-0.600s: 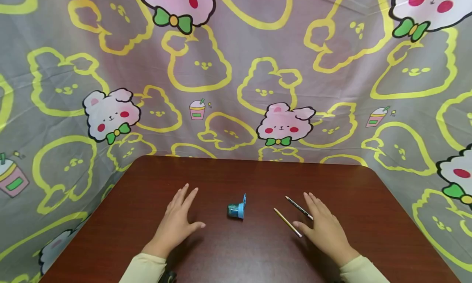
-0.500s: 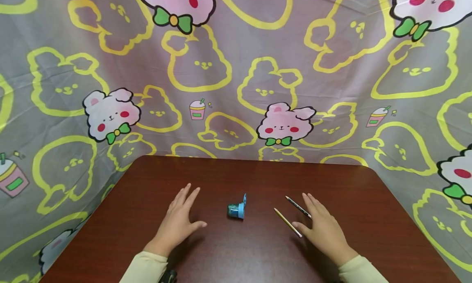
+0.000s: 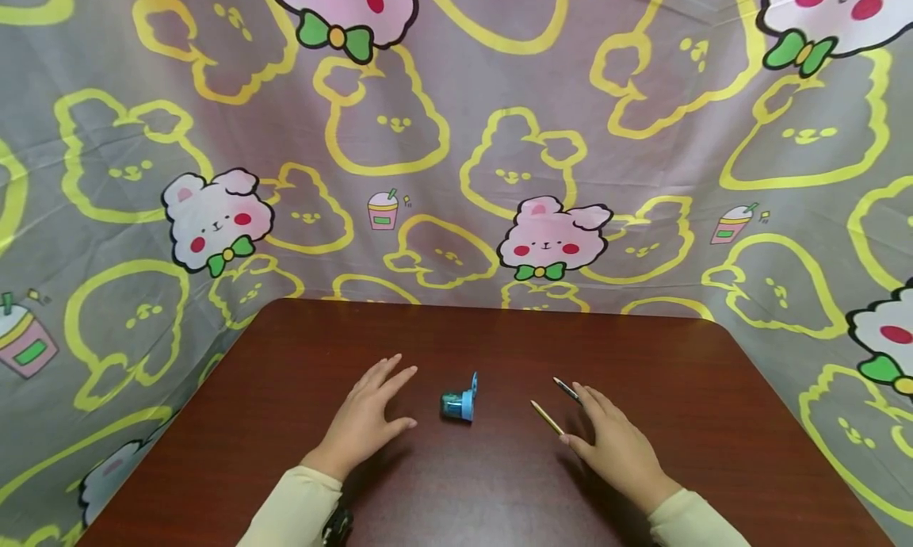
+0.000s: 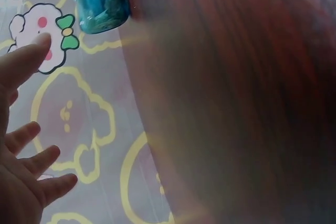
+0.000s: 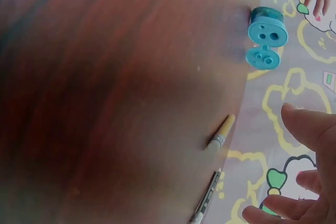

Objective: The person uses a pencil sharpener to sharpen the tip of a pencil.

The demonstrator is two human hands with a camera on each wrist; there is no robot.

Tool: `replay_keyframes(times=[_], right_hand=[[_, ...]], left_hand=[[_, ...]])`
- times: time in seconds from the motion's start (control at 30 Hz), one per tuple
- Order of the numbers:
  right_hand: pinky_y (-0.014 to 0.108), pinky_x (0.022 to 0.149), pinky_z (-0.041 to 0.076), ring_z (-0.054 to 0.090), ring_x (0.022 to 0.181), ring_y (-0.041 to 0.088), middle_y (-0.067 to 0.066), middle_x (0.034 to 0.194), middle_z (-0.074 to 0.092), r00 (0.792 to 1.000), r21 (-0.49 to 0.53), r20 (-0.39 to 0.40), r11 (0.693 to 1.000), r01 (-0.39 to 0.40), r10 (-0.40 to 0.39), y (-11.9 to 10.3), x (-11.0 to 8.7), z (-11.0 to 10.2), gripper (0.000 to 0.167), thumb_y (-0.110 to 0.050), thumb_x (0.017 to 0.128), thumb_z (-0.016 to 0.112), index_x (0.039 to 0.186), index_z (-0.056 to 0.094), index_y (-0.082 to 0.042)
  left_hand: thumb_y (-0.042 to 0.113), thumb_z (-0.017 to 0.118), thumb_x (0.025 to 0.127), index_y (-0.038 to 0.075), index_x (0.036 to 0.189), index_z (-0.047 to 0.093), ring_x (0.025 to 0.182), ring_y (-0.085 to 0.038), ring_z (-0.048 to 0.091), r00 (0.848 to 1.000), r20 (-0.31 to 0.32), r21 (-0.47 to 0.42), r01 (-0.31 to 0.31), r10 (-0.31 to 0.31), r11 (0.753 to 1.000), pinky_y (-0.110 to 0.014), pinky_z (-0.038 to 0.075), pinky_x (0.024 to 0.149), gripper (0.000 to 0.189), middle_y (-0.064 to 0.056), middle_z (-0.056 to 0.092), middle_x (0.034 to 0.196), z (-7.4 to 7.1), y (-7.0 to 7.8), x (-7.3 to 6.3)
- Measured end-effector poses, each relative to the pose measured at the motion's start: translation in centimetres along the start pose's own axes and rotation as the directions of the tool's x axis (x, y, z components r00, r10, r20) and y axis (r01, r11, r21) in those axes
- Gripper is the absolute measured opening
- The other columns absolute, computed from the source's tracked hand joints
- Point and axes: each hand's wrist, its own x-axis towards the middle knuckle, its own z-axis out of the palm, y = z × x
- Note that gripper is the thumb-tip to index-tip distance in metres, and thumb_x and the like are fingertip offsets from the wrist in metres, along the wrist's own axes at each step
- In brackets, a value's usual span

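Note:
A blue pencil sharpener with a see-through body lies on its side mid-table, its lid flipped up. The right wrist view shows holes in the sharpener's face and shavings seem to sit inside its body. My left hand hovers left of it, fingers spread, touching nothing. Two pencils lie to the right: a yellow one and a dark patterned one. Over their near ends is my right hand, fingers extended, hiding part of both. Whether its thumb touches the yellow pencil I cannot tell.
The dark red-brown wooden table has rounded far corners. A grey cloth printed with yellow outlines and cartoon rabbits hangs behind and along both sides. A dark strap shows at the left wrist.
My left hand has moved right, nearer the sharpener. My right hand has shifted slightly left and now covers more of both pencils, which lie in place.

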Motion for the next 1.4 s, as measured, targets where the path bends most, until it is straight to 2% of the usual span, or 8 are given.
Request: replay_keyframes(times=[0.23,0.67,0.73,0.8,0.87,0.93,1.2,1.4], right_hand=[[0.057,0.084,0.049,0.054,0.118,0.041,0.022,0.135,0.052,0.999,-0.017,0.033,1.000,-0.018,0.018,0.0,-0.1,0.1,0.079,-0.032,0.078,0.080,0.144,0.044,-0.006],[0.052,0.078,0.052,0.060,0.109,0.036,0.017,0.122,0.060,1.000,-0.024,0.015,1.000,-0.002,0.002,-0.1,-0.3,0.9,0.076,-0.032,0.072,0.084,0.138,0.053,-0.009],[0.050,0.076,0.053,0.062,0.104,0.033,0.016,0.118,0.062,1.000,-0.030,0.020,1.000,-0.008,0.008,-0.2,-0.3,0.8,0.074,-0.031,0.072,0.084,0.136,0.054,-0.009],[0.046,0.069,0.052,0.063,0.091,0.028,0.013,0.109,0.063,0.999,-0.033,0.038,0.999,-0.023,0.024,-0.2,-0.2,0.7,0.073,-0.030,0.071,0.084,0.135,0.056,-0.009],[0.042,0.063,0.050,0.059,0.080,0.021,0.010,0.101,0.062,0.998,-0.034,0.059,0.999,-0.035,0.037,-0.3,-0.1,0.6,0.072,-0.030,0.070,0.085,0.133,0.057,-0.009],[0.041,0.060,0.048,0.056,0.076,0.019,0.008,0.099,0.061,0.996,-0.032,0.079,0.998,-0.045,0.047,-0.3,-0.1,0.6,0.071,-0.030,0.070,0.085,0.132,0.057,-0.009],[0.045,0.064,0.051,0.063,0.086,0.025,0.012,0.105,0.064,0.992,-0.021,0.112,0.998,-0.054,0.056,-0.2,0.0,0.8,0.067,-0.026,0.069,0.085,0.128,0.060,-0.007],[0.041,0.064,0.051,0.060,0.081,0.020,0.013,0.104,0.063,0.993,-0.009,0.109,0.998,-0.054,0.055,-0.2,0.1,1.1,0.063,-0.022,0.068,0.086,0.124,0.063,-0.006]], left_hand=[[0.025,0.085,0.074,0.020,0.140,0.052,0.136,-0.031,0.038,0.997,-0.013,0.003,-0.078,0.078,0.997,-0.054,0.040,0.102,0.074,-0.008,0.044,0.148,1.1,0.1,0.7],[0.022,0.083,0.076,0.020,0.139,0.053,0.132,-0.027,0.043,0.988,0.028,0.026,-0.150,0.149,0.988,-0.050,0.045,0.097,0.069,-0.006,0.047,0.144,2.3,0.8,1.7],[0.022,0.083,0.077,0.020,0.139,0.053,0.132,-0.027,0.043,0.986,0.036,0.028,-0.163,0.162,0.986,-0.051,0.045,0.097,0.069,-0.007,0.047,0.144,2.3,1.0,1.9],[0.022,0.082,0.077,0.019,0.139,0.053,0.132,-0.027,0.044,0.984,0.046,0.026,-0.175,0.174,0.984,-0.051,0.046,0.097,0.068,-0.007,0.047,0.144,2.5,1.2,2.2],[0.022,0.082,0.078,0.019,0.139,0.053,0.131,-0.027,0.045,0.981,0.059,0.019,-0.184,0.182,0.983,-0.050,0.046,0.096,0.068,-0.007,0.047,0.144,2.5,1.4,2.4],[0.022,0.082,0.078,0.019,0.139,0.053,0.131,-0.027,0.045,0.979,0.076,0.012,-0.190,0.188,0.982,-0.050,0.047,0.095,0.067,-0.007,0.047,0.144,2.6,1.5,2.6],[0.021,0.080,0.080,0.017,0.139,0.053,0.131,-0.028,0.044,0.962,0.185,0.012,-0.207,0.201,0.978,-0.047,0.047,0.096,0.064,-0.007,0.046,0.145,3.1,1.7,3.5],[0.021,0.078,0.082,0.020,0.139,0.053,0.132,-0.027,0.044,0.953,0.244,0.009,-0.185,0.178,0.983,-0.046,0.046,0.098,0.063,-0.006,0.046,0.145,3.4,1.8,3.8]])
